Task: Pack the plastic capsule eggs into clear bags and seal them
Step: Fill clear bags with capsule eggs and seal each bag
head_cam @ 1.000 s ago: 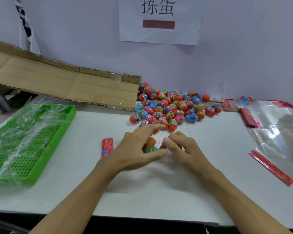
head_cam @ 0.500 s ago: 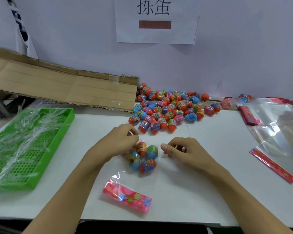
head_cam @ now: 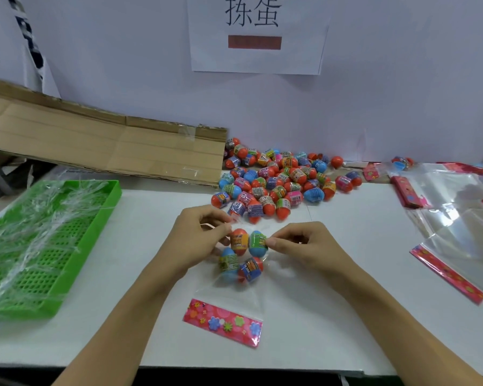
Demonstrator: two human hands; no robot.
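A white table [head_cam: 95, 274] stands against a pale bluish wall [head_cam: 388, 79]. On the wall above the table hangs a white paper sign [head_cam: 304, 51] with dark characters and a reddish-brown bar. Left of the sign, flattened cardboard [head_cam: 109, 146] leans at the wall's foot. The light is even.

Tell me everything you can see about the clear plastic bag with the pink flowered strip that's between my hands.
The clear plastic bag lies flat on the white table, its pink flowered header strip nearest you. Thin and glossy, it holds four capsule eggs, orange and blue with printed bands. The left hand and right hand pinch its far, open end; not yet sealed.
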